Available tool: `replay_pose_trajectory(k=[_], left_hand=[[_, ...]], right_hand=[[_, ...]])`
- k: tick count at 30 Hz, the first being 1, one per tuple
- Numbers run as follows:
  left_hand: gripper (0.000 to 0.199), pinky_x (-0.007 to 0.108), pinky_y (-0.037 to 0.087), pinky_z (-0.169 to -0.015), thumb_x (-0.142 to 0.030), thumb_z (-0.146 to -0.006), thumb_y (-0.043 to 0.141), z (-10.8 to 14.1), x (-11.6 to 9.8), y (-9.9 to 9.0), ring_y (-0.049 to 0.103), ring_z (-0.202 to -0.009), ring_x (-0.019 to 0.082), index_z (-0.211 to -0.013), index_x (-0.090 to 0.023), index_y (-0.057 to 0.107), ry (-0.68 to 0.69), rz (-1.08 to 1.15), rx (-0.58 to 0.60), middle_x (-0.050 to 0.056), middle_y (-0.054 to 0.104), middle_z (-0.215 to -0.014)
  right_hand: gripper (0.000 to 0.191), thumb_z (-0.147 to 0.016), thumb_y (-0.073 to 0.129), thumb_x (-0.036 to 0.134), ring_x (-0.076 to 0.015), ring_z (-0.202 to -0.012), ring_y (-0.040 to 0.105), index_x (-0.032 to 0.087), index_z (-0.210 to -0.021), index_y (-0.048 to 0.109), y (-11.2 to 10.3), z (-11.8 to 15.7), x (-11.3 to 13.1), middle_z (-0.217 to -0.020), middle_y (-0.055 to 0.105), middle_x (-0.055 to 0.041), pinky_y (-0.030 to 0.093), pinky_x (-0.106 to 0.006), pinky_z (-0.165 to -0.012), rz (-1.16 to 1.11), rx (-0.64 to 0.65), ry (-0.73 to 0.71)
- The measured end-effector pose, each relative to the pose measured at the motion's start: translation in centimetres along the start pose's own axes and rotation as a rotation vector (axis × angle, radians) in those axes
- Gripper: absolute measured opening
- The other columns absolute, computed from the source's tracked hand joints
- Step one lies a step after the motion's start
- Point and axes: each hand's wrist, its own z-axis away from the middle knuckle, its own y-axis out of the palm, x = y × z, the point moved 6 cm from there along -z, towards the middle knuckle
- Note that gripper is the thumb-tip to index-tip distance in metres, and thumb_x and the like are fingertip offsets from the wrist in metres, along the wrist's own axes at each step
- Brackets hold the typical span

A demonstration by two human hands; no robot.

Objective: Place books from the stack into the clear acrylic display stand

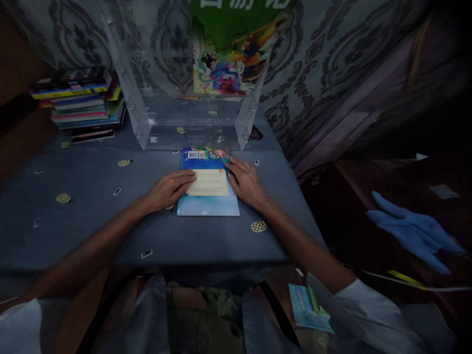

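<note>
A thin blue book point(210, 205) lies on the cloth-covered table, its cream text panel, barcodes and flower border facing up. My left hand point(171, 188) rests at the book's left edge, fingers stretched over the cream panel. At the right edge lies my right hand point(245, 181), its fingers spread and the fingertips touching the cover. Neither hand is gripped round the book. Just behind the book stands a clear acrylic rack point(191, 137), with a green illustrated book point(228, 59) upright in its upper part.
Several books point(83, 105) are stacked at the back left of the table point(92, 231). Dark glasses point(255, 132) lie beside the rack. Blue gloves point(413, 228) rest on a dark surface to the right. More booklets point(308, 307) are low by my right arm.
</note>
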Motion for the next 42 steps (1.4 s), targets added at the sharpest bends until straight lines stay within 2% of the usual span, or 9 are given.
replay_pose_trajectory(k=[4, 9, 13, 22, 28, 32, 35, 38, 42], left_hand=[[0.038, 0.045, 0.045, -0.113, -0.033, -0.105, 0.04, 1.1, 1.1, 0.3, 0.055, -0.134, 0.022, -0.13, -0.014, 0.062, -0.026, 0.05, -0.023, 0.014, 0.064, -0.136], [0.039, 0.044, 0.045, -0.113, -0.028, -0.105, 0.035, 1.1, 0.6, 0.5, 0.057, -0.131, 0.021, -0.127, -0.013, 0.063, -0.043, 0.04, -0.071, 0.014, 0.066, -0.133], [0.037, 0.041, 0.048, -0.11, -0.026, -0.105, 0.037, 1.3, 0.8, 0.8, 0.057, -0.131, 0.02, -0.129, -0.015, 0.063, -0.02, 0.032, -0.084, 0.013, 0.065, -0.134], [0.038, 0.041, 0.049, -0.11, -0.025, -0.104, 0.039, 1.5, 0.4, 1.1, 0.057, -0.131, 0.02, -0.135, -0.018, 0.06, 0.002, -0.005, -0.076, 0.012, 0.063, -0.138], [0.035, 0.038, 0.049, -0.109, -0.025, -0.104, 0.04, 1.2, 1.1, 1.3, 0.059, -0.129, 0.019, -0.13, -0.018, 0.063, 0.01, -0.015, -0.119, 0.011, 0.065, -0.135], [0.035, 0.038, 0.05, -0.109, -0.024, -0.105, 0.04, 1.1, 1.2, 1.4, 0.059, -0.129, 0.019, -0.13, -0.017, 0.062, 0.025, -0.03, -0.127, 0.012, 0.065, -0.134], [0.036, 0.039, 0.049, -0.11, -0.024, -0.105, 0.039, 1.2, 1.3, 1.5, 0.059, -0.13, 0.02, -0.13, -0.015, 0.062, 0.015, -0.061, -0.118, 0.014, 0.064, -0.136], [0.038, 0.042, 0.048, -0.111, -0.026, -0.105, 0.038, 1.3, 1.6, 1.5, 0.056, -0.133, 0.022, -0.133, -0.013, 0.059, -0.006, -0.09, -0.147, 0.016, 0.061, -0.14], [0.04, 0.048, 0.042, -0.116, -0.03, -0.105, 0.037, 1.3, 2.2, 1.5, 0.048, -0.14, 0.024, -0.137, -0.018, 0.056, -0.083, -0.127, -0.142, 0.013, 0.056, -0.146]], right_hand=[[0.039, -0.098, 0.047, 0.028, -0.0323, -0.14, 0.045, 0.023, -0.133, 0.061, 0.2, 1.3, 4.7, -0.142, 0.06, -0.0129, 0.027, -0.066, -0.117, 0.004, 0.103, -0.117], [0.039, -0.098, 0.051, 0.023, -0.0256, -0.14, 0.048, 0.027, -0.135, 0.06, 2.3, 3.3, 12.4, -0.144, 0.059, -0.0095, 0.033, -0.056, -0.12, -0.058, 0.311, -0.37], [0.042, -0.099, 0.046, 0.014, -0.0228, -0.143, 0.044, 0.017, -0.14, 0.055, 4.0, 4.6, 15.4, -0.147, 0.057, -0.0122, 0.035, -0.049, -0.121, -0.036, 0.388, -0.513], [0.04, -0.102, 0.046, 0.022, -0.0172, -0.141, 0.047, 0.018, -0.14, 0.055, 2.3, 4.7, 14.8, -0.147, 0.056, -0.0103, 0.033, -0.041, -0.123, -0.122, 0.42, -0.447], [0.046, -0.098, 0.041, 0.007, -0.0198, -0.146, 0.04, 0.012, -0.142, 0.051, 3.4, 4.4, 14.6, -0.151, 0.051, -0.0153, 0.034, -0.047, -0.122, -0.093, 0.413, -0.488], [0.045, -0.098, 0.039, 0.007, -0.0221, -0.145, 0.041, 0.01, -0.14, 0.053, 3.8, 4.4, 14.5, -0.15, 0.052, -0.0174, 0.036, -0.049, -0.121, -0.108, 0.386, -0.5], [0.04, -0.1, 0.043, 0.015, -0.0205, -0.142, 0.046, 0.014, -0.138, 0.055, 3.4, 4.5, 14.0, -0.146, 0.057, -0.0145, 0.038, -0.044, -0.12, -0.152, 0.354, -0.462], [0.037, -0.101, 0.049, 0.027, -0.0196, -0.137, 0.052, 0.02, -0.136, 0.058, 2.7, 4.2, 12.3, -0.142, 0.061, -0.0105, 0.04, -0.041, -0.119, -0.21, 0.313, -0.396], [0.039, -0.101, 0.048, 0.032, -0.0229, -0.138, 0.051, 0.023, -0.137, 0.058, 1.4, 2.4, 7.3, -0.143, 0.06, -0.0105, 0.043, -0.046, -0.117, -0.245, 0.169, -0.225]])
